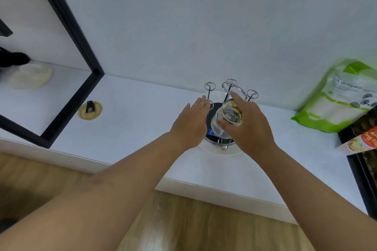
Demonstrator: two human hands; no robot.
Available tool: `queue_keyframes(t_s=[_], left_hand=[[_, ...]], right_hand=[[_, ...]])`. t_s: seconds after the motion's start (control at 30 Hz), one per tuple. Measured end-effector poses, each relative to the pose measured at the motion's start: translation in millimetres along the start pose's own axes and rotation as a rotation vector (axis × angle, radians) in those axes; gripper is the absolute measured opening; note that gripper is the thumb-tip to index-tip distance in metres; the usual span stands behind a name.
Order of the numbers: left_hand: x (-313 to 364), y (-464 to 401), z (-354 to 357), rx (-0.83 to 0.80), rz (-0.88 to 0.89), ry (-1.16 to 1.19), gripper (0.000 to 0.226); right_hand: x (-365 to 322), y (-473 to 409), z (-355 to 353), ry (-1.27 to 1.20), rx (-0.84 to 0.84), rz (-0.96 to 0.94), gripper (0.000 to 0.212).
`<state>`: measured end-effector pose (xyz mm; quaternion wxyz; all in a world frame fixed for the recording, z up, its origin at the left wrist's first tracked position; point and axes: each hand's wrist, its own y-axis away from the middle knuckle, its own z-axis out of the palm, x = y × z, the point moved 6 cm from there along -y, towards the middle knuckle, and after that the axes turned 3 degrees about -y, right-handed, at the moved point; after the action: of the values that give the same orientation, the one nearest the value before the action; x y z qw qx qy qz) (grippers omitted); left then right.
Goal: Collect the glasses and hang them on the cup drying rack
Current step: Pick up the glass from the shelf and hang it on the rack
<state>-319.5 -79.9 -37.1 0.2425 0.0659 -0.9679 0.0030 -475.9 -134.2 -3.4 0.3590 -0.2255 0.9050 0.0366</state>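
Observation:
A chrome cup drying rack with ringed prongs stands on a round white base near the back of the white counter. My right hand holds a clear glass tilted over the rack's middle, its base facing me. My left hand is flat with fingers apart at the rack's left side, fingertips touching a low ringed prong. The lower part of the rack is hidden behind both hands.
A green and white bag leans on the wall at right, beside an orange box on a black tray. A round yellow lid lies left of the rack. A black-framed shelf stands at far left.

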Motion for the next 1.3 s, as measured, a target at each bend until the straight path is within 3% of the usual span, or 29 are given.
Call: queue_keyframes(t_s=[0.43,0.97,1.3], left_hand=[[-7,1,4,0.006,0.023,-0.017,0.058],[-1,8,5,-0.016,-0.005,-0.041,0.053],[20,30,12,0.087,0.037,-0.093,0.052]], right_hand=[[19,-6,31,0.067,-0.096,0.057,0.079],[25,-5,31,0.046,-0.196,0.108,0.097],[33,-2,5,0.097,-0.209,0.133,0.099]])
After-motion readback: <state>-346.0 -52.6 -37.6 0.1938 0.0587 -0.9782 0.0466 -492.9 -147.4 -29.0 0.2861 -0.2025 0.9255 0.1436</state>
